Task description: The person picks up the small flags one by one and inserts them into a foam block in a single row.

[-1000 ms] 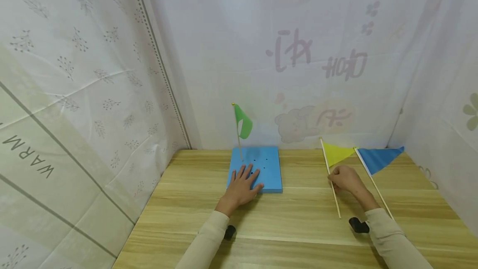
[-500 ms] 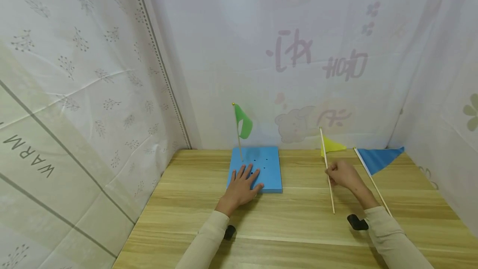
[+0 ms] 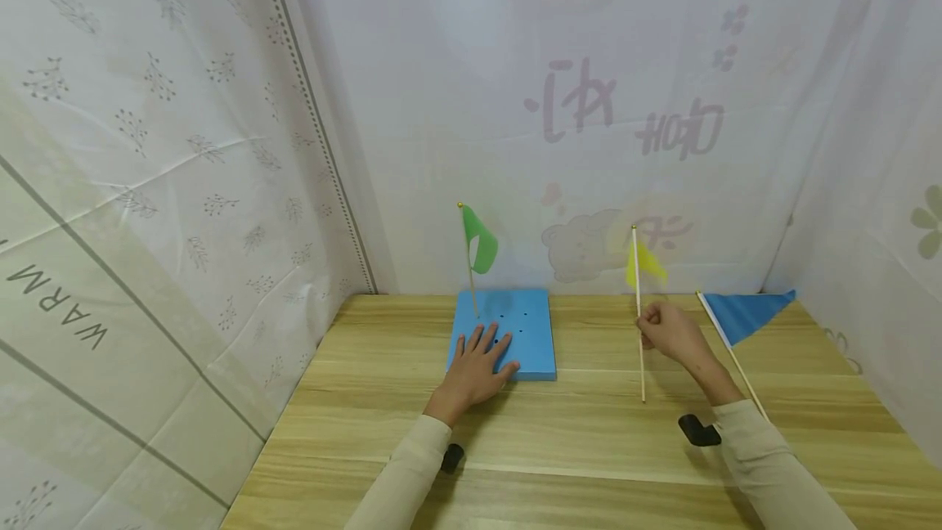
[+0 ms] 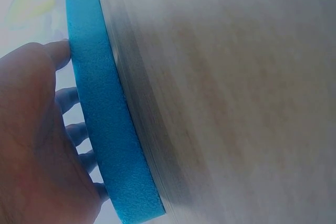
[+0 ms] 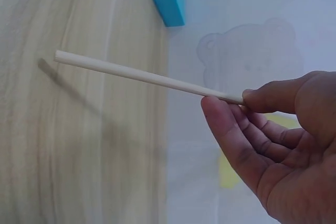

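Observation:
My left hand [image 3: 474, 368] lies with spread fingers on top of a flat blue foam block [image 3: 533, 350] that has several small holes. In the left wrist view the fingertips press on the block's upper face, its thick blue edge [image 4: 107, 103] facing the camera. A green flag [image 3: 482, 248] stands in a hole at the block's back left. Thumb and fingertips of my right hand [image 3: 670, 332] pinch the wooden stick of a yellow flag [image 3: 648, 264], held nearly upright. The stick's bare lower end [image 5: 105, 66] shows above the table in the right wrist view, casting a shadow.
A blue flag [image 3: 746, 316] lies on the wooden table [image 3: 581, 432] at the right, its stick partly hidden by the right sleeve. Patterned curtains [image 3: 456, 105] hang behind and beside the table. Black camera mounts [image 3: 697, 430] stick out near both wrists.
The right hand has lifted the yellow flag off the table, moved it slightly left and turned it more upright. The left hand, block and green flag have stayed put.

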`<state>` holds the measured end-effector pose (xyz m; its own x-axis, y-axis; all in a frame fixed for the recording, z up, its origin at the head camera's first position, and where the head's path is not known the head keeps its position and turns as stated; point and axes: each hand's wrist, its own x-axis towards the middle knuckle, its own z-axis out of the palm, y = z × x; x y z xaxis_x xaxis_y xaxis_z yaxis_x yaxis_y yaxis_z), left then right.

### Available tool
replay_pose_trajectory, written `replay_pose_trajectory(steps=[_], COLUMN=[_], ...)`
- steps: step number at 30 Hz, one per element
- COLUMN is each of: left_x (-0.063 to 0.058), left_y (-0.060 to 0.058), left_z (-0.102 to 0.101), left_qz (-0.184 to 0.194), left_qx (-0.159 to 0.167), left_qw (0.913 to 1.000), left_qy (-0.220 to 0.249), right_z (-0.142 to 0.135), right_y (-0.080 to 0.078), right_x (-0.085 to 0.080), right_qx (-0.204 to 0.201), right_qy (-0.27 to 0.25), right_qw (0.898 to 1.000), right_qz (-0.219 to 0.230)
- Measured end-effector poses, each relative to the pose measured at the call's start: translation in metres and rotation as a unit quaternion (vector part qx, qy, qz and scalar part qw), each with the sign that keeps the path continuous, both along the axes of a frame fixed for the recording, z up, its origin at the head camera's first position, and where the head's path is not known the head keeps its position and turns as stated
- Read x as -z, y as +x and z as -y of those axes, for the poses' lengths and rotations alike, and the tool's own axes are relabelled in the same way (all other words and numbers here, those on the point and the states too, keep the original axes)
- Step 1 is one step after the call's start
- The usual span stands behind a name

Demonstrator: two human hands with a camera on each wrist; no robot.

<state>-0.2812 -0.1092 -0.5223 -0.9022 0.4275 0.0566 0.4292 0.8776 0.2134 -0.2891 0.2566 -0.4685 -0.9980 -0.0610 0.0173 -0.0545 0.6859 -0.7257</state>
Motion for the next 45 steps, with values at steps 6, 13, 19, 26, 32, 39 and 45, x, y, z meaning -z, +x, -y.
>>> replay_pose_trajectory(steps=[6,13,19,26,32,39,45], left_x=[0.0,-0.002,-0.002,-0.001,0.0,0.0,0.002], left_y=[0.0,0.001,0.0,0.001,0.001,0.001,0.0], left_z=[0.0,-0.001,-0.001,-0.001,-0.001,-0.001,0.0], left_qz=[-0.001,0.003,0.001,-0.002,-0.004,-0.002,-0.005], left_qx=[0.001,0.001,0.001,0.004,0.003,0.004,0.003], left_qw=[1.0,1.0,1.0,1.0,1.0,0.9999,0.9999], left_qy=[0.003,-0.002,-0.004,0.007,0.007,0.009,0.009], right_z=[0.007,0.016,0.023,0.03,0.035,0.041,0.047], right_y=[-0.004,-0.009,-0.015,-0.02,-0.023,-0.027,-0.03], right_x=[-0.008,-0.019,-0.026,-0.031,-0.034,-0.041,-0.048], right_qx=[0.006,0.012,0.006,0.003,-0.001,-0.003,-0.009], right_qy=[0.006,0.004,-0.01,-0.029,-0.036,-0.026,-0.016], right_qw=[0.999,0.998,0.995,0.992,0.989,0.985,0.98], right_qz=[-0.037,-0.068,-0.095,-0.121,-0.144,-0.168,-0.197])
